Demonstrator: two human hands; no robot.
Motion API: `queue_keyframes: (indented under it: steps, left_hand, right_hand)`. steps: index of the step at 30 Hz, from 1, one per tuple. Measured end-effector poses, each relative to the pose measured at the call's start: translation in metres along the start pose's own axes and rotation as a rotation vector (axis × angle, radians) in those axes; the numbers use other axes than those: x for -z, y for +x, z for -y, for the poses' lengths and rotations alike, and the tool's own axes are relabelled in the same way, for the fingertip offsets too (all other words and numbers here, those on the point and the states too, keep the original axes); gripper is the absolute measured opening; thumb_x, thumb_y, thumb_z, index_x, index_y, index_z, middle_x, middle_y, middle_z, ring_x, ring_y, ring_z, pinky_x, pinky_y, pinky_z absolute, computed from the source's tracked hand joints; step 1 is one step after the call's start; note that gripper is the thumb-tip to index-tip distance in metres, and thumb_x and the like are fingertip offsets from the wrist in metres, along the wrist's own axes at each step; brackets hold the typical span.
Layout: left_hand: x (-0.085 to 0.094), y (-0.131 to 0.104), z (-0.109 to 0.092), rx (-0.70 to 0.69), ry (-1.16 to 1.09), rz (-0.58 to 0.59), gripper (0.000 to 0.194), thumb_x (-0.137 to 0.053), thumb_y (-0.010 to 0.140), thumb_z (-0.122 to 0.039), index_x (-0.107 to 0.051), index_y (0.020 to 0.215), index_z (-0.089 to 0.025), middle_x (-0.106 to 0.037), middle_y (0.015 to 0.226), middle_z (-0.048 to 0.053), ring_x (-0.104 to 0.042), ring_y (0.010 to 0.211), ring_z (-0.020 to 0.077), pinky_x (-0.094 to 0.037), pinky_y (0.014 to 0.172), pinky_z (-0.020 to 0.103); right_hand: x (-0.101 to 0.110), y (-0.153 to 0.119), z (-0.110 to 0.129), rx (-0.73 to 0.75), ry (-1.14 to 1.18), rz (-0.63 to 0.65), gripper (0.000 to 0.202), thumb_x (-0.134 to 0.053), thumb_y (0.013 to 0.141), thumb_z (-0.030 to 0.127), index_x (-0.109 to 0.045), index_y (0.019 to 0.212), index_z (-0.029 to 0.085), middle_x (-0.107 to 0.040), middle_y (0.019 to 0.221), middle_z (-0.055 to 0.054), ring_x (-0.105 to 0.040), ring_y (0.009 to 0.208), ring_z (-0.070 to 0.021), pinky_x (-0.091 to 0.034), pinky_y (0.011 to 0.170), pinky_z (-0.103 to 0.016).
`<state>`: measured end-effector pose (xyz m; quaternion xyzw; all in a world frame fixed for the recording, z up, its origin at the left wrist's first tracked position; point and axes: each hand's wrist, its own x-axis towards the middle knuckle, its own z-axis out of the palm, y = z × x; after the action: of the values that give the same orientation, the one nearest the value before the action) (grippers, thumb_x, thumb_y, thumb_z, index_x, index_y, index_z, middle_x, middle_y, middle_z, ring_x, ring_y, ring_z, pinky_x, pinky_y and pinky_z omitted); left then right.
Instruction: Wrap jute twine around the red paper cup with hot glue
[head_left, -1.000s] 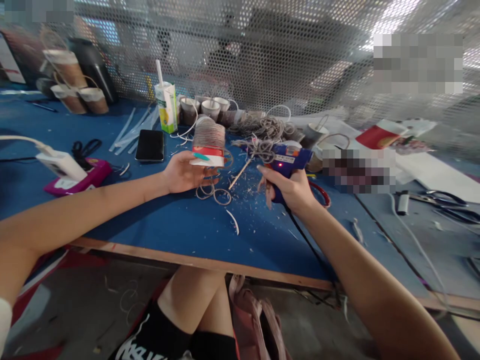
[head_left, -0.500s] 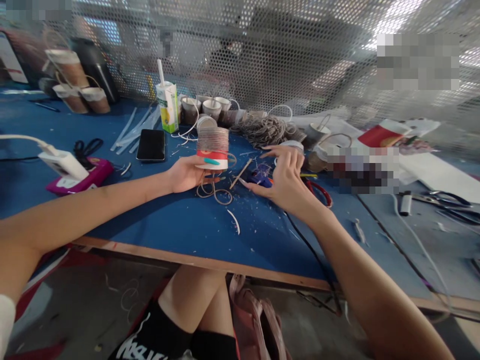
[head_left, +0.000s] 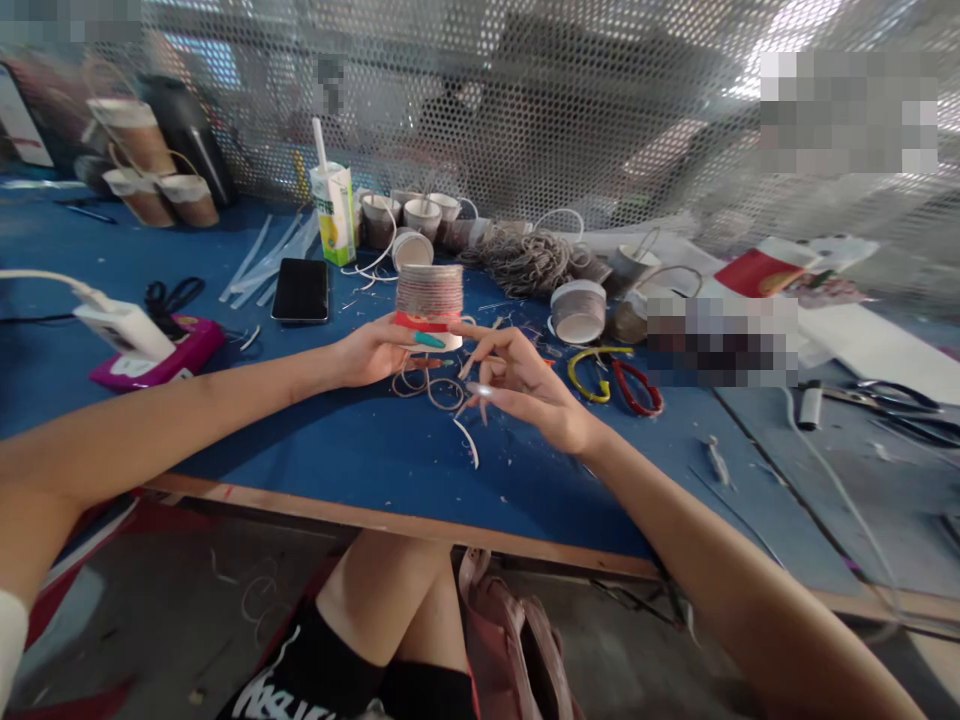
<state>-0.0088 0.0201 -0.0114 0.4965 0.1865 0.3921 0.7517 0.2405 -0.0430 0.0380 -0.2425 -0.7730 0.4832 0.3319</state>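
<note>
My left hand (head_left: 375,350) grips a paper cup (head_left: 430,295) wound with grey-brown cord above a red band, its white rim facing down. My right hand (head_left: 525,385) is beside the cup's right side, fingers apart, with the index fingertip at the red band. Nothing plainly sits in its fingers. Loose cord loops (head_left: 448,394) hang or lie below the cup. A curved white strip (head_left: 466,443) rests on the blue table (head_left: 330,440).
Behind are a heap of cord (head_left: 529,262), a drink carton (head_left: 334,215) and several small cups. A black phone (head_left: 301,290) and a magenta power strip (head_left: 157,362) lie left; yellow-handled (head_left: 589,375) and red-handled (head_left: 637,388) tools and a wrapped cup (head_left: 578,310) lie right.
My right hand has moved left and toward me, up to the cup, uncovering the wrapped cup and yellow handles. The held cup has shifted slightly, still in my left hand.
</note>
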Motion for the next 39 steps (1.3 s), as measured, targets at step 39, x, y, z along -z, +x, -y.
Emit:
queue_keyframes:
  steps: [39]
  left_hand:
    - [0.003,-0.003,-0.001,0.034,0.010,0.072,0.051,-0.088,0.068,-0.024,-0.077,0.118,-0.020,-0.081,0.119,0.012,-0.074,0.115,0.0312,-0.053,0.108,0.052]
  right_hand:
    - [-0.004,0.003,0.012,-0.141,0.362,-0.270,0.023,-0.060,0.089,0.043,-0.048,0.091,0.024,-0.072,0.136,-0.008,-0.044,0.040,-0.0033,-0.053,0.039,-0.027]
